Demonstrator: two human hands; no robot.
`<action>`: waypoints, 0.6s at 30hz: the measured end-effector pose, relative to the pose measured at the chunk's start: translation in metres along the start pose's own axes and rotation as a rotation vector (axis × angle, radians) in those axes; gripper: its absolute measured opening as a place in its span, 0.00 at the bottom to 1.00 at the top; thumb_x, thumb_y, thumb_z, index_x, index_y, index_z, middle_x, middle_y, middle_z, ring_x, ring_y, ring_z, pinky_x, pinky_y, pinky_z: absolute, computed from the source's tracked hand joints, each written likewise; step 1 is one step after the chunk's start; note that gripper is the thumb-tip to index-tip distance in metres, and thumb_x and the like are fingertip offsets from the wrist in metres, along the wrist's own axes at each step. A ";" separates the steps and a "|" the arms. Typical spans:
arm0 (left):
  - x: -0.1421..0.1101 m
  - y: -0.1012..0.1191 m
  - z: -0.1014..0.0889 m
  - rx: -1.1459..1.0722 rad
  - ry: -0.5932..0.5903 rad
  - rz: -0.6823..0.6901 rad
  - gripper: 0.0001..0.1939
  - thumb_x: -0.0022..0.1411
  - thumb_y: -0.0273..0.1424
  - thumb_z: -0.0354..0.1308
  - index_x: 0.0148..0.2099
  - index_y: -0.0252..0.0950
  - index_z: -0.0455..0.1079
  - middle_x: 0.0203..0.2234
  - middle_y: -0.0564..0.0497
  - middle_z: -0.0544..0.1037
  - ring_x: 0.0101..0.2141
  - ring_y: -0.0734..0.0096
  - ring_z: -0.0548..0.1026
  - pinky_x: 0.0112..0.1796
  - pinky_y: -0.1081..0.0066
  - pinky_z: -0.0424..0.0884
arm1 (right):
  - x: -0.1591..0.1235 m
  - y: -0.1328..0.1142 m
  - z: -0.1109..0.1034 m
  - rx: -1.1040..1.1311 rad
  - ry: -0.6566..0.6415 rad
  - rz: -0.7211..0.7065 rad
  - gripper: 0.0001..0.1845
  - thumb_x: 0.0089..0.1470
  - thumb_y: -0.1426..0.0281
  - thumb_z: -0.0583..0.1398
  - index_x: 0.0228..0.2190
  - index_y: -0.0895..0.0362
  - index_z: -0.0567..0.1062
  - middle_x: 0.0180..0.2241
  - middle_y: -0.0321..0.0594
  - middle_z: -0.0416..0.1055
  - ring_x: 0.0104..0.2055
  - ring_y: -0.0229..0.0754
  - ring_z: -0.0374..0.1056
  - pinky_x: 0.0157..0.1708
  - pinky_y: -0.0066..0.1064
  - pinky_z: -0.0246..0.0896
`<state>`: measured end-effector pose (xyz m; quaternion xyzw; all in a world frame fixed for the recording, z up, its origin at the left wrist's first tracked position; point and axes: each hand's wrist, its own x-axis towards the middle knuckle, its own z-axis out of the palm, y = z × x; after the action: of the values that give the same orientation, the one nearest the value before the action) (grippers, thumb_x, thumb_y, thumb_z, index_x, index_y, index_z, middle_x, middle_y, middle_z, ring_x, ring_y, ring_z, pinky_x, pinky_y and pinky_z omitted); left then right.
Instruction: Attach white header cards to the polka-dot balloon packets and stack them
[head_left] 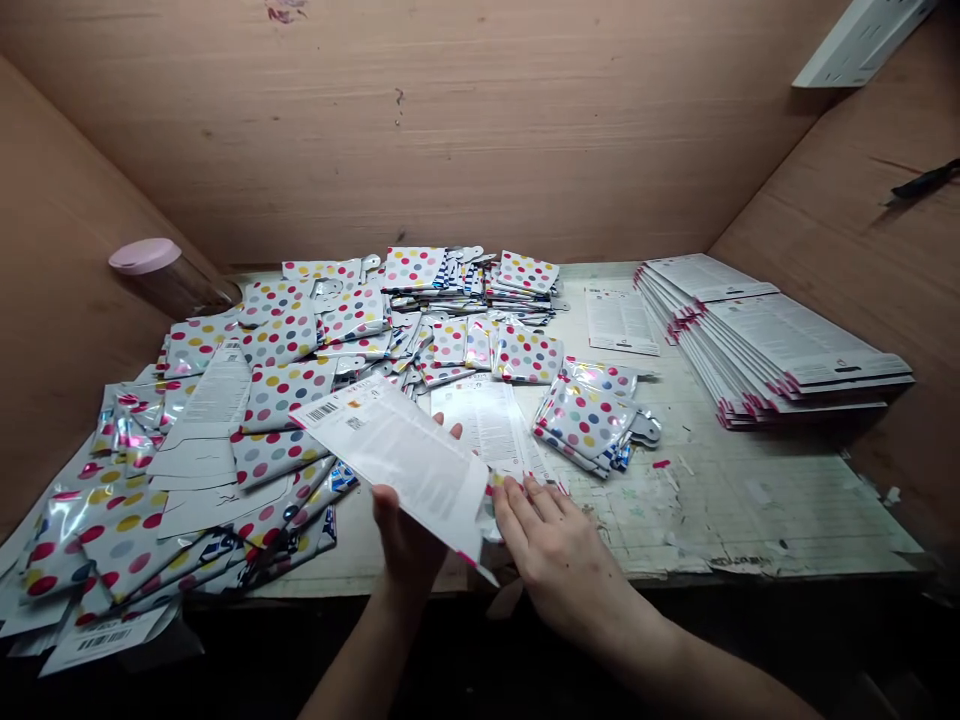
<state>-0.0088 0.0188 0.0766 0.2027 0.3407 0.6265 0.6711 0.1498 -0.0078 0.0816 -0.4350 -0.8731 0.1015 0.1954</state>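
Note:
My left hand (409,540) grips a white printed card envelope (405,450) from below, thumb on its near edge and fingertips showing behind it. The envelope is tilted, with a barcode at its far left end and a pink edge at its near right end. At that right end is my right hand (551,545), fingers bent over a small bit of polka-dot foil packet (496,480); most of that packet is hidden. Flat printed envelopes (487,415) lie behind the hands. A short stack of folded polka-dot packets (585,415) with silver tabs lies to the right.
Many polka-dot packets (289,335) cover the left and back of the table (720,500). White envelopes (199,430) lie among them. A large envelope stack (795,340) stands right, near a single envelope (621,322). A pink-lidded jar (169,275) leans in the left corner. Wooden walls surround the table.

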 end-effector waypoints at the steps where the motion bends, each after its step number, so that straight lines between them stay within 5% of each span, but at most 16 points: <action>1: 0.000 -0.004 0.001 0.007 -0.004 -0.014 0.50 0.47 0.66 0.52 0.65 0.41 0.58 0.60 0.41 0.66 0.59 0.40 0.62 0.56 0.47 0.60 | 0.000 -0.004 -0.003 0.044 0.017 0.026 0.27 0.53 0.80 0.53 0.55 0.68 0.68 0.52 0.65 0.68 0.50 0.66 0.68 0.46 0.59 0.66; 5: 0.008 -0.003 0.001 -0.102 0.037 -0.010 0.52 0.49 0.68 0.44 0.65 0.37 0.58 0.58 0.37 0.68 0.59 0.38 0.62 0.56 0.43 0.58 | -0.016 -0.011 -0.015 0.244 0.095 -0.009 0.35 0.55 0.74 0.56 0.64 0.59 0.55 0.59 0.53 0.63 0.60 0.59 0.60 0.56 0.53 0.61; 8: 0.007 0.000 0.001 -0.150 0.017 -0.040 0.54 0.48 0.70 0.40 0.64 0.37 0.59 0.58 0.37 0.68 0.59 0.38 0.61 0.56 0.42 0.56 | -0.028 -0.002 -0.005 0.289 0.073 -0.113 0.39 0.55 0.80 0.51 0.66 0.56 0.48 0.66 0.47 0.51 0.67 0.53 0.48 0.62 0.50 0.53; 13: -0.024 -0.033 0.010 -0.082 -0.101 -0.226 0.54 0.41 0.69 0.51 0.59 0.35 0.66 0.53 0.38 0.73 0.58 0.37 0.64 0.55 0.45 0.61 | -0.017 0.003 0.038 0.486 0.077 0.044 0.33 0.57 0.77 0.53 0.63 0.51 0.58 0.61 0.46 0.60 0.65 0.53 0.52 0.61 0.49 0.55; 16: -0.027 -0.041 0.002 -0.054 0.010 -0.256 0.47 0.45 0.64 0.53 0.55 0.32 0.69 0.49 0.36 0.76 0.54 0.37 0.68 0.53 0.47 0.65 | -0.019 -0.006 0.035 0.552 0.034 0.173 0.33 0.57 0.76 0.54 0.63 0.50 0.58 0.61 0.45 0.61 0.64 0.52 0.56 0.61 0.50 0.56; 18: -0.015 -0.034 -0.013 0.019 0.172 -0.226 0.41 0.49 0.59 0.55 0.53 0.31 0.69 0.47 0.36 0.77 0.51 0.39 0.72 0.52 0.47 0.66 | -0.031 -0.009 0.019 0.532 -0.062 0.115 0.33 0.57 0.75 0.55 0.63 0.51 0.58 0.62 0.47 0.59 0.63 0.53 0.57 0.60 0.49 0.56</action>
<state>0.0057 -0.0019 0.0469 0.1149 0.4235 0.5589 0.7036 0.1521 -0.0379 0.0594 -0.4139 -0.7952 0.3515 0.2699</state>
